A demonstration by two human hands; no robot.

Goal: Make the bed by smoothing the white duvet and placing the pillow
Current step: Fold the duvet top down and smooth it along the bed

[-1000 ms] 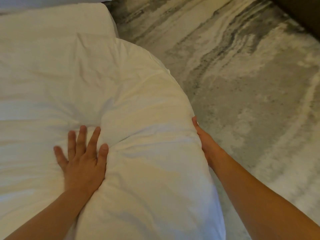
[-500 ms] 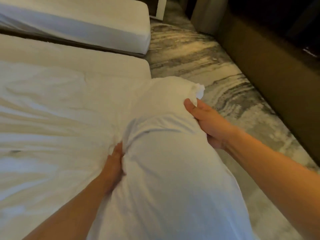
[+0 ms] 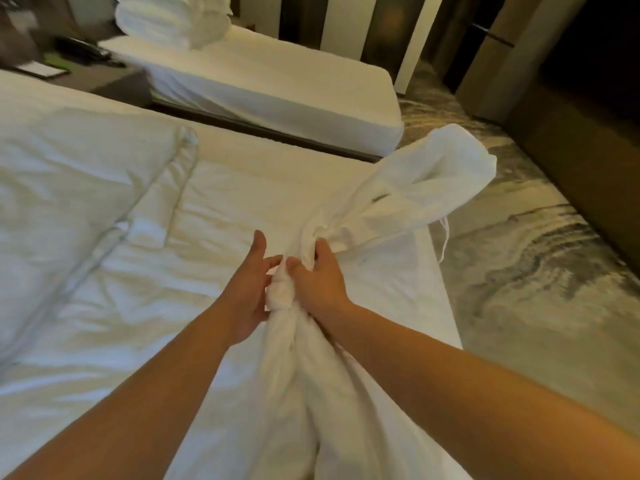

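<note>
Right hand (image 3: 320, 277): its grip is closing round a gathered neck of the white duvet (image 3: 398, 199), fingers curled into the cloth, thumb lying on the bunched part.
Left hand (image 3: 247, 289): its grip is standing spread, fingers straight, palm turned toward the bunched cloth and touching it on its left side; it is not pinching anything.
White duvet: one end is billowing up and outward past the bed's right edge, over the floor (image 3: 536, 271); the rest is trailing down between the two forearms toward the bed's near edge. A thin string (image 3: 445, 237) is hanging from it by the right edge.
Bed (image 3: 207, 271): a wrinkled white sheet is covering it.
Pillow (image 3: 69, 188): it is lying on the bed's left part, well apart from both hands.
Second bed (image 3: 277, 81): it is standing beyond the far edge, with white bedding (image 3: 173, 19) piled at its far end.
</note>
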